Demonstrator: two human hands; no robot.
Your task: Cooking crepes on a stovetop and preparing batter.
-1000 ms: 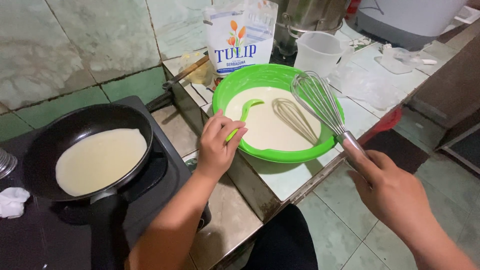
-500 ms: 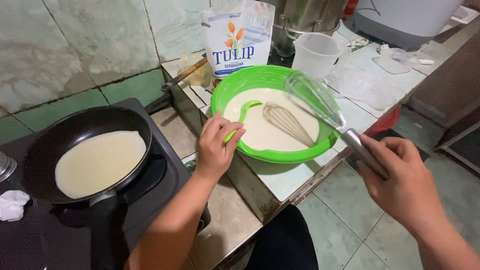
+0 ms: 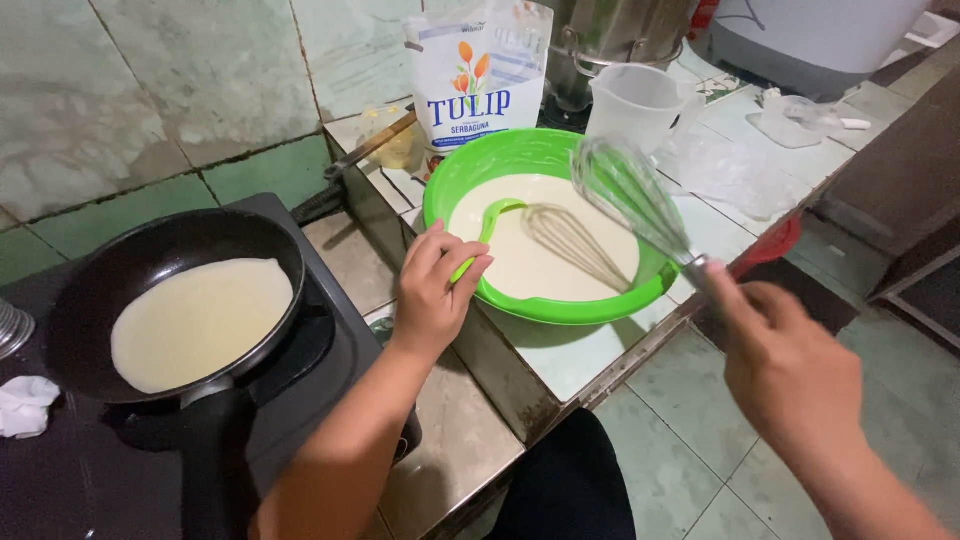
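A home kitchen: tiled counter [image 3: 590,350], stove [image 3: 330,350], frying pan [image 3: 170,300], batter bowl [image 3: 540,160].

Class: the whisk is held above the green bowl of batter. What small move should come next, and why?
Probably lower the whisk into the batter: the right hand holds it raised over the green bowl, while the left hand already grips the green ladle at the rim.
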